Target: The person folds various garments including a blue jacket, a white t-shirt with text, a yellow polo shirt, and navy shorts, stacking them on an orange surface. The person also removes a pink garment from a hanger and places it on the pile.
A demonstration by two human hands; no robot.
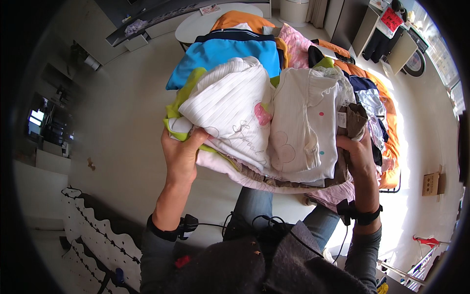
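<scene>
Both my hands hold a stack of folded clothes from its two sides. My left hand (183, 150) grips the left edge, thumb on top, by lime-green and white cloth. My right hand (357, 147) grips the right edge by brown cloth with a tag. On top lie a white ribbed garment (235, 106) with a strawberry print and a white garment with a ruffle (303, 121), side by side. A pale pink garment (220, 165) forms the bottom layer. The fingers beneath the stack are hidden. Behind it lies blue cloth with a dark waistband (235, 51).
Beyond the stack, more clothes and a pink pillow-like item (295, 46) lie on orange bedding (391, 136). A round white table (220, 8) stands behind. At the upper right a person (385, 33) stands near a washing machine (415, 60). A cardboard box (431, 183) stands right.
</scene>
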